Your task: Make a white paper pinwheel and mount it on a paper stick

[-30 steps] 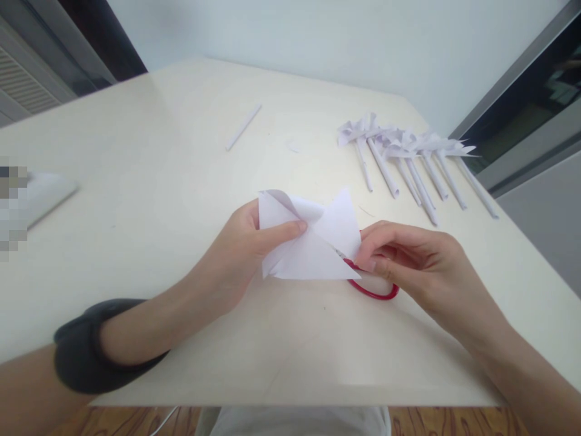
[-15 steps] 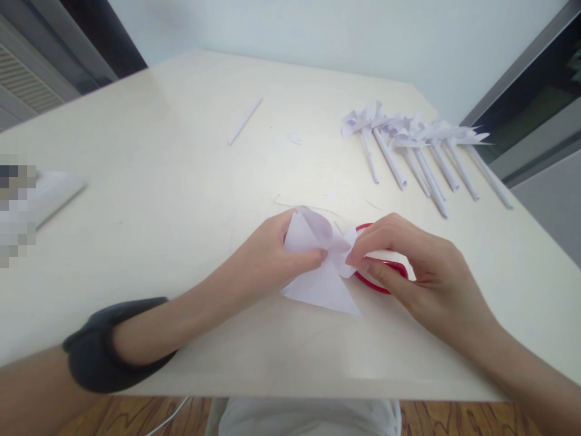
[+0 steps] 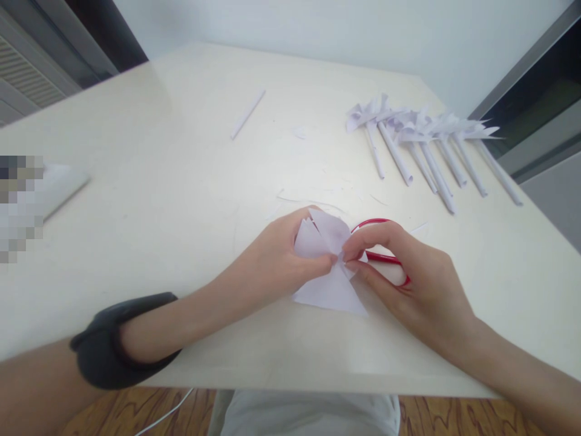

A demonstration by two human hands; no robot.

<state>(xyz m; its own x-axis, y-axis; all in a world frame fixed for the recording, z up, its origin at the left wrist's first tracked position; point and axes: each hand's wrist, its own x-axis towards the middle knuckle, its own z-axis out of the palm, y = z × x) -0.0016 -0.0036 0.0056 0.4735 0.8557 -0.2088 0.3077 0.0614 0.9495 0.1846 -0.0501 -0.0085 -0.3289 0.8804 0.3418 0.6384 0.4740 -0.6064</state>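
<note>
A white sheet of paper (image 3: 329, 293), cut and partly folded in toward its middle like a pinwheel head, is held just above the table's front part. My left hand (image 3: 290, 254) grips it from the left, thumb pressing near the centre. With thumb and fingertips, my right hand (image 3: 408, 278) pinches the paper close to that centre. Red-handled scissors (image 3: 385, 257) lie behind and under my right hand; their blades are hidden.
Several paper pinwheels (image 3: 422, 130) with rolled paper sticks lie in a row at the back right. One loose rolled paper stick (image 3: 248, 114) rests farther back. Thin paper scraps (image 3: 311, 201) are scattered beyond my hands. A pale stack (image 3: 59, 188), partly blurred out, sits at the left edge.
My right hand has moved left, bringing the pinched paper to the centre by my left thumb. More of the scissors' handle shows. The view has shifted slightly.
</note>
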